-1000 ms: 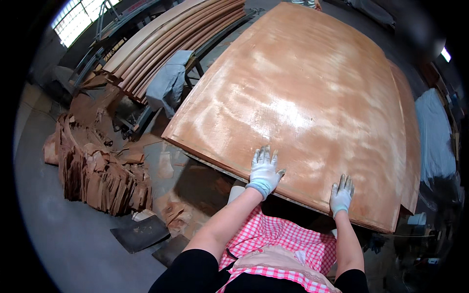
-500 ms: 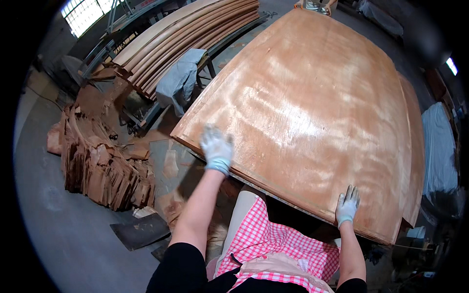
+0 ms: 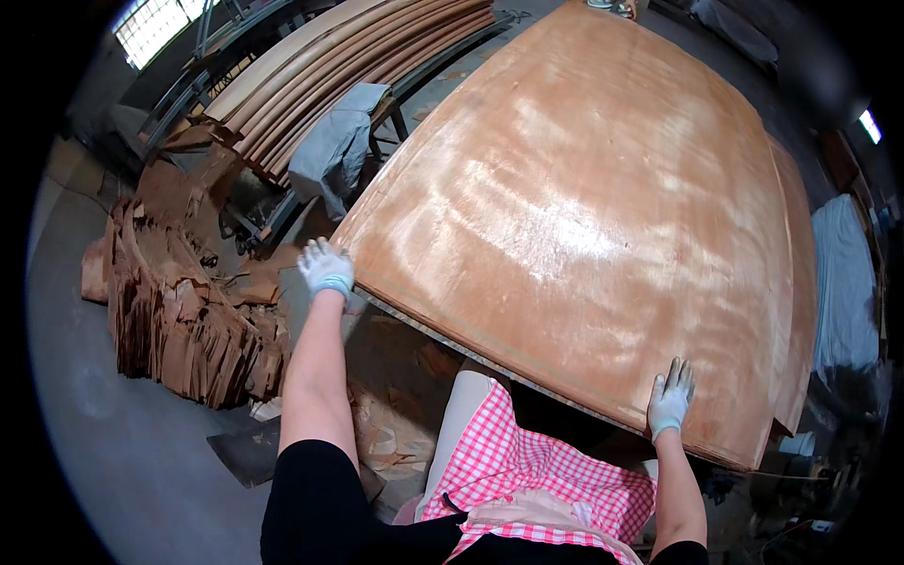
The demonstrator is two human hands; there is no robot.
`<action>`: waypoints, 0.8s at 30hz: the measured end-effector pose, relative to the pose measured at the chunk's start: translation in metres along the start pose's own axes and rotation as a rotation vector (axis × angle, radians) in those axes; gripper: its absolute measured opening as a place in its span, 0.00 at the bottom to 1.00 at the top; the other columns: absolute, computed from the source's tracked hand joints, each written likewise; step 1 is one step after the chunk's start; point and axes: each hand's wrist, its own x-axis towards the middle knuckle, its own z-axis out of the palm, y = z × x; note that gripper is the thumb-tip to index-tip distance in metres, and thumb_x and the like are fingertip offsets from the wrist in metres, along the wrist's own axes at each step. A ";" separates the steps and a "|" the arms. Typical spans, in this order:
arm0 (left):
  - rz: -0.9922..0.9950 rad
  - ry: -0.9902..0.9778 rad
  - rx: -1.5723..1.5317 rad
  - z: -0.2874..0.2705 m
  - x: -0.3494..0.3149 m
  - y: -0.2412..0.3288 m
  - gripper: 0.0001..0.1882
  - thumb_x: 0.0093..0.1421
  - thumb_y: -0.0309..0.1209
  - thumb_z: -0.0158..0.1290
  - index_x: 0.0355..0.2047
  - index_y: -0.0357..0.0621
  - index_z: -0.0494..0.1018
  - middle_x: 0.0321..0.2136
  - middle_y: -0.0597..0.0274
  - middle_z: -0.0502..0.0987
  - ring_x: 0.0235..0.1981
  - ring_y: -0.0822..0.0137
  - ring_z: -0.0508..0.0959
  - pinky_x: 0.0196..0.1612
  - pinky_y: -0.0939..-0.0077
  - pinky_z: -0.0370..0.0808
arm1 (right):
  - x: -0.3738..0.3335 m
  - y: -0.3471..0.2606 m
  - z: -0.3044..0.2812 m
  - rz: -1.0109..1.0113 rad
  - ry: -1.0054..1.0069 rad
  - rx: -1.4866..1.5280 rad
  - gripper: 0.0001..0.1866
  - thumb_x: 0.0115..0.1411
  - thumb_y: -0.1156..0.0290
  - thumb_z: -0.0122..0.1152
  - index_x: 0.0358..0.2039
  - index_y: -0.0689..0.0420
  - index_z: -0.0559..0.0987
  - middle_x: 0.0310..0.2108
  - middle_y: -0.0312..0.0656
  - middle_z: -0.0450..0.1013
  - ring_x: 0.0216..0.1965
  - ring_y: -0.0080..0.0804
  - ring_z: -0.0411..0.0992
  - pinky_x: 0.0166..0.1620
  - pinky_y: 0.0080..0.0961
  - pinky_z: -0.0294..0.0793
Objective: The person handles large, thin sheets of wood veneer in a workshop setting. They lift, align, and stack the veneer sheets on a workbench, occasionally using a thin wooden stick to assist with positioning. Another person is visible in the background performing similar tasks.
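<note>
A large reddish-brown sheet of wood veneer (image 3: 565, 217) lies in front of me on top of a stack, its surface shiny in the middle. At the sheet's near left corner is my left hand (image 3: 327, 267) in a white glove with a pale blue cuff, fingers spread. It touches or nearly touches the corner; the exact contact is hard to see. My right hand (image 3: 669, 395), also gloved, rests flat on the sheet close to its near right edge, fingers stretched out. Neither hand holds anything.
Torn veneer scraps (image 3: 188, 311) are heaped on the floor at left. Behind them, a pile of curved sheets (image 3: 358, 75) lies on a rack, with a grey cloth (image 3: 334, 146) draped near its end. Bluish plastic sheeting (image 3: 841, 292) hangs at right. Another person's foot (image 3: 621, 8) shows beyond the far edge.
My left hand has moved left along the near edge to the corner. My right hand has stayed in place. The other person's hands at the far edge have gone from view.
</note>
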 end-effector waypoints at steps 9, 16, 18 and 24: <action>0.310 0.376 -0.014 0.000 -0.012 0.035 0.35 0.65 0.49 0.40 0.65 0.38 0.53 0.67 0.47 0.52 0.68 0.54 0.51 0.68 0.57 0.42 | -0.005 0.005 0.001 0.008 -0.019 -0.014 0.33 0.66 0.56 0.40 0.68 0.56 0.52 0.68 0.57 0.45 0.69 0.52 0.42 0.70 0.44 0.35; 0.239 0.058 0.025 0.016 0.002 0.022 0.30 0.67 0.51 0.34 0.62 0.47 0.62 0.65 0.51 0.57 0.67 0.56 0.55 0.66 0.54 0.49 | 0.003 0.001 0.005 -0.004 -0.040 -0.022 0.33 0.66 0.54 0.41 0.68 0.54 0.52 0.68 0.55 0.46 0.70 0.50 0.41 0.70 0.44 0.35; 0.202 0.023 0.158 -0.022 -0.019 0.051 0.31 0.66 0.52 0.36 0.62 0.47 0.61 0.65 0.48 0.56 0.67 0.55 0.54 0.67 0.53 0.46 | 0.001 0.011 0.012 -0.010 -0.004 -0.065 0.34 0.66 0.53 0.41 0.68 0.53 0.52 0.69 0.53 0.45 0.70 0.49 0.41 0.69 0.46 0.35; 0.601 0.161 -0.054 -0.052 -0.167 0.183 0.37 0.61 0.46 0.45 0.64 0.32 0.54 0.66 0.39 0.51 0.68 0.44 0.49 0.68 0.51 0.42 | -0.001 0.012 0.010 -0.009 0.057 -0.010 0.33 0.65 0.51 0.42 0.67 0.53 0.55 0.68 0.55 0.48 0.69 0.49 0.46 0.69 0.47 0.38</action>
